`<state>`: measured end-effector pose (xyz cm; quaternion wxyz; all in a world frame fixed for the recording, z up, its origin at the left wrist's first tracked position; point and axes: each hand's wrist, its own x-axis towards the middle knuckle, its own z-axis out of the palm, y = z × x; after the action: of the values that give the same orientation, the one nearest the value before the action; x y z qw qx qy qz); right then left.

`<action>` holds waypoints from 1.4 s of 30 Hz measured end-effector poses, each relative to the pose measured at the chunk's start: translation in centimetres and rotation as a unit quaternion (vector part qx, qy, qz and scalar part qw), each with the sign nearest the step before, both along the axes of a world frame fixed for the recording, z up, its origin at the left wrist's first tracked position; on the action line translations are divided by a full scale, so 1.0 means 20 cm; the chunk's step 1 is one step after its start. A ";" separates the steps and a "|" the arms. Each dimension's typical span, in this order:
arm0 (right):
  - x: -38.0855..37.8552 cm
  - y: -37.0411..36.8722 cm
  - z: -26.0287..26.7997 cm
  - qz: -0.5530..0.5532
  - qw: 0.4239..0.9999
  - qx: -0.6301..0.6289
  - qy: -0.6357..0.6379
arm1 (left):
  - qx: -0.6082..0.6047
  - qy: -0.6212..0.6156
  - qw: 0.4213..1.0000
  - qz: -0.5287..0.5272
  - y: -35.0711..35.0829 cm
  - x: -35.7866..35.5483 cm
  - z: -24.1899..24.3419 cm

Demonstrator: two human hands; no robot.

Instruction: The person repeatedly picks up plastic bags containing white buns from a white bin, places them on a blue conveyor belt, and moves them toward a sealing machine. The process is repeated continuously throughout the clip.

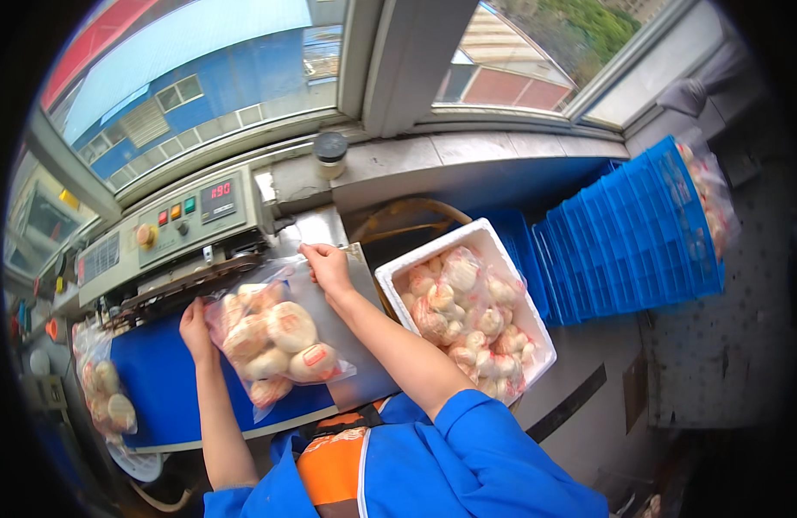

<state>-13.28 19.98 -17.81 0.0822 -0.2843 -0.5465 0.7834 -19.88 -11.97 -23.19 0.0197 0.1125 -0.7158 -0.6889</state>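
Note:
A clear plastic bag (279, 340) of pale, rounded food pieces lies partly on the blue conveyor belt and partly on a metal plate (356, 337). Its upper edge runs along the front of a continuous band sealer (178, 226). My left hand (198, 330) grips the bag's upper left corner, close to the sealer's band. With fingers pinched, my right hand (328, 267) holds the upper right end of the bag's mouth above the metal plate. Glare and the fingers partly hide the film there.
A white foam box (392, 285) full of similar bags stands at the right. Beyond it leans a stack of blue plastic crates (625, 233). Another filled bag (107, 395) sits at the blue belt's (159, 382) left end. A dark-lidded jar (330, 155) rests on the window ledge.

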 end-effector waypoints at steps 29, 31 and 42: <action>1.18 0.92 0.84 0.159 0.680 0.714 0.054 | -0.018 0.185 0.974 0.128 -0.53 0.50 0.65; 1.12 0.84 1.10 0.202 0.636 0.736 0.112 | -0.036 0.238 0.963 0.118 -0.43 0.54 0.77; 1.08 0.37 1.58 0.418 0.514 0.687 0.299 | -0.150 0.373 0.849 -0.342 0.30 0.80 1.20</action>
<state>8.29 27.42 13.86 0.0735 0.3731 -0.9131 0.1469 -3.79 -6.04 0.82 0.0652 -0.4094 -0.7422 -0.5265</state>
